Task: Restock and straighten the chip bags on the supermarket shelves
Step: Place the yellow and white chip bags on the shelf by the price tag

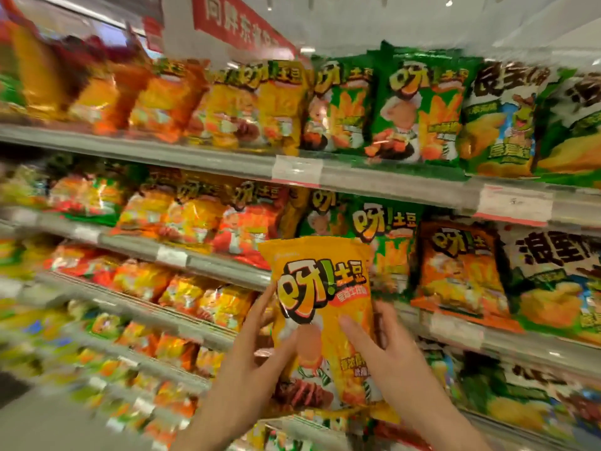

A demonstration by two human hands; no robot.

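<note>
A: Handling of that glossy yellow foil chip bag [320, 307], lower centre of frame?

B: Probably light, puffy, slippery, contents fragile. Left hand [257, 362] and right hand [387, 359] clasp its side edges, fingers spread; keep gripping there, gently.

A yellow chip bag [320, 317] stands upright in the near middle of the scene, in front of the shelves [208, 157]. It is puffed and sealed, with big yellow characters outlined in black and a cartoon chef below. On the shelves behind, rows of yellow, orange and green chip bags [419, 105] stand upright, mostly facing forward; the left ones are blurred.
</note>
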